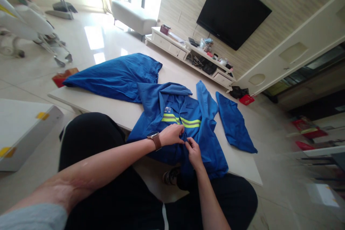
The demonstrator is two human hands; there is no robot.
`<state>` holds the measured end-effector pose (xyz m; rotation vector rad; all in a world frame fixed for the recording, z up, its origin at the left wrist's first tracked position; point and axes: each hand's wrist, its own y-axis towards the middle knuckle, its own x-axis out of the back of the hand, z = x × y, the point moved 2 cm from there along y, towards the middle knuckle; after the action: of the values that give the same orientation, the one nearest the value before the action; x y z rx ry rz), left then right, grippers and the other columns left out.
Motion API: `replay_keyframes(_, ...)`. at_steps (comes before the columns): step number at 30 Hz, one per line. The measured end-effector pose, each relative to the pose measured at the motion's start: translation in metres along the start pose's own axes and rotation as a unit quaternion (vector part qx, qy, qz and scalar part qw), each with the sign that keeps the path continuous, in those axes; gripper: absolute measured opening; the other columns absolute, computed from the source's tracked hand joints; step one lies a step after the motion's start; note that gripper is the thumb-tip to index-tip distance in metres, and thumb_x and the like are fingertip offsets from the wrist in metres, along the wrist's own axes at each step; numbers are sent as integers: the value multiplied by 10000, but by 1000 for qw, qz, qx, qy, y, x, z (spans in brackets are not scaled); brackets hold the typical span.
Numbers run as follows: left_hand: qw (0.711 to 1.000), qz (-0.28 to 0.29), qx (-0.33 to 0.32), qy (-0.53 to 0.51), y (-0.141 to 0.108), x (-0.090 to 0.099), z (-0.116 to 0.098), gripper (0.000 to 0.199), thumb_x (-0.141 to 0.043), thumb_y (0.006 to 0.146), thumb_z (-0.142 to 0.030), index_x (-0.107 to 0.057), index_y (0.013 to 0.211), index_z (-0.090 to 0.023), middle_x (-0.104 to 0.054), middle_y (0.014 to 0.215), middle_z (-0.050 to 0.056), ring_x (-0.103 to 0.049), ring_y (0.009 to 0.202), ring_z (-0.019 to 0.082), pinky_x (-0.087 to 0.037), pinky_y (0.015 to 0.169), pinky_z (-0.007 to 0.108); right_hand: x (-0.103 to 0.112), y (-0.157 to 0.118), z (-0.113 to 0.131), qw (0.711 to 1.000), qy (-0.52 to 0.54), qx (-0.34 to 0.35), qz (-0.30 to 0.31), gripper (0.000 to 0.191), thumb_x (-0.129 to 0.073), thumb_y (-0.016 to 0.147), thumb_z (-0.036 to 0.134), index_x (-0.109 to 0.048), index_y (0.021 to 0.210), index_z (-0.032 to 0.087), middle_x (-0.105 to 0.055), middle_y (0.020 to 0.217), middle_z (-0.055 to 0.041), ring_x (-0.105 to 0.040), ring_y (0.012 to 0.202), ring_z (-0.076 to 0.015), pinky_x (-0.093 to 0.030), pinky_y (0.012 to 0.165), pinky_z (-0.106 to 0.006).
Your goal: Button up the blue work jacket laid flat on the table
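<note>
A blue work jacket (207, 143) with a yellow-and-grey reflective stripe across its chest lies spread over the low white table, its lower part hanging toward my knees. My left hand (172, 134), with a brown-strapped watch at the wrist, pinches the jacket's front edge just below the stripe. Close beside it, my right hand (193, 151) grips the same front edge with thumb and finger. Whether a button sits between the fingers is too small to tell. The collar lies open at the far side, and the sleeves are folded inward over the sides.
Another blue garment (115, 75) lies on the table's left end, and a folded blue cloth piece (234, 122) on its right. The white table (248, 169) stands before my knees. A white box (27, 129) is at left; a TV cabinet (172, 48) stands beyond.
</note>
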<state>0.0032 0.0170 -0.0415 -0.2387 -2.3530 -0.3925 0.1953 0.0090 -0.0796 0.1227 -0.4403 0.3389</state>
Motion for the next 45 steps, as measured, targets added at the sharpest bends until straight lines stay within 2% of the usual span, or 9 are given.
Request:
replay_keyframes(4, 1000, -3, 0, 3, 0, -8, 2, 214, -736, 718, -230, -649, 908, -186, -707, 874, 39, -645, 826, 193, -433, 685, 250, -2, 3, -12, 993, 111, -40, 16, 299, -605, 873, 491, -596, 867, 193, -583, 758, 6, -503, 681, -148, -415, 643, -251)
replay_keyframes(8, 1000, 5, 11, -11, -2, -17, 6, 164, -671, 733, -181, -679, 897, -187, -720, 850, 34, -658, 808, 186, -441, 681, 244, -7, 6, -14, 991, 106, -74, -29, 359, -719, 787, 519, -584, 837, 190, -406, 550, 81, -320, 492, -89, -263, 488, -221)
replay_keyframes(11, 1000, 8, 16, -11, -4, -22, 8, 152, -640, 745, -173, -707, 881, -189, -730, 836, 38, -663, 798, 191, -444, 679, 248, -9, 7, -15, 990, 104, -81, -60, 396, -767, 739, 507, -618, 879, 168, -339, 495, 110, -232, 456, -67, -182, 459, -221)
replay_keyframes(21, 1000, 4, 20, 2, 0, -25, 7, 221, -580, 736, -140, -742, 882, -180, -746, 870, 69, -673, 830, 207, -451, 696, 255, 2, 13, -17, 990, 119, -79, -2, 396, -730, 737, 522, -647, 888, 166, -360, 499, 93, -252, 469, -77, -185, 475, -229)
replay_keyframes(25, 999, 28, 2, -29, 3, -26, 13, 197, -594, 719, -149, -734, 855, -179, -740, 822, 46, -665, 774, 183, -444, 677, 247, 2, 13, -16, 993, 90, -69, -14, 353, -737, 734, 473, -641, 882, 167, -316, 495, 110, -220, 472, -74, -176, 476, -228)
replay_keyframes(31, 995, 55, 21, -78, 9, -28, 21, 124, -642, 665, -170, -713, 766, -157, -716, 736, 23, -642, 693, 158, -419, 612, 235, -1, 13, -13, 996, 54, -64, -18, 288, -760, 700, 382, -651, 845, 158, -291, 504, 117, -219, 490, -73, -179, 487, -229)
replay_keyframes(45, 999, 15, 22, -40, 1, -32, 16, 110, -617, 699, -173, -692, 779, -180, -709, 762, 32, -635, 717, 171, -406, 643, 247, -5, 11, -12, 998, 34, -51, -25, 279, -746, 716, 405, -656, 830, 167, -325, 518, 101, -259, 497, -87, -215, 492, -236)
